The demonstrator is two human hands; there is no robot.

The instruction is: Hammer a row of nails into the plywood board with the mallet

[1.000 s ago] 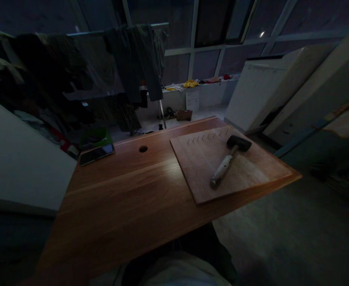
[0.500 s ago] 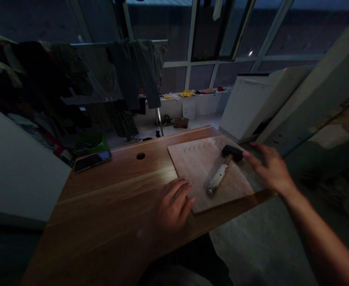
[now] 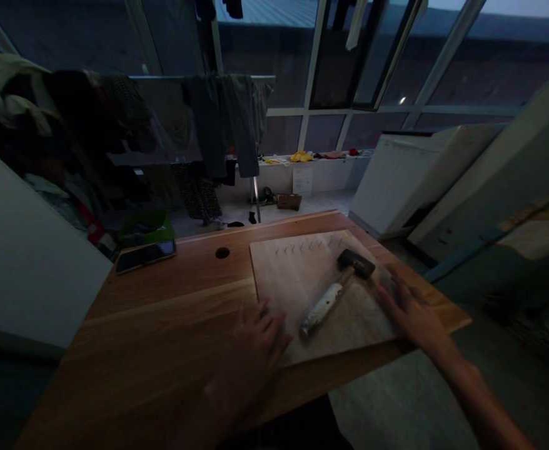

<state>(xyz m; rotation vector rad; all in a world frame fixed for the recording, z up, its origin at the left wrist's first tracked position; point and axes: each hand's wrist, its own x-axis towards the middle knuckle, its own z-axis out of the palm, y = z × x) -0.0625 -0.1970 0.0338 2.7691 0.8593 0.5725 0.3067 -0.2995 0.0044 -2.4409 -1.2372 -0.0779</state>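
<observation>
On the wooden table lies a thin pale board with a row of several nails standing near its far edge. A hammer rests diagonally across the board, its black head to the far right and its worn white-wrapped handle toward me. My left hand is at the board's left edge, fingers apart and slightly blurred. At the right edge is my right hand, with its fingers stretched along the board's side. Neither hand holds the hammer.
A phone lies at the table's far left corner, and a round hole pierces the tabletop. Beyond stand a clothes rack with hanging trousers, a green basket and a white cabinet.
The board, with the hammer on it, has slid left and nearer on the table. My right hand has come down to the board's right edge. The view has tilted up slightly.
</observation>
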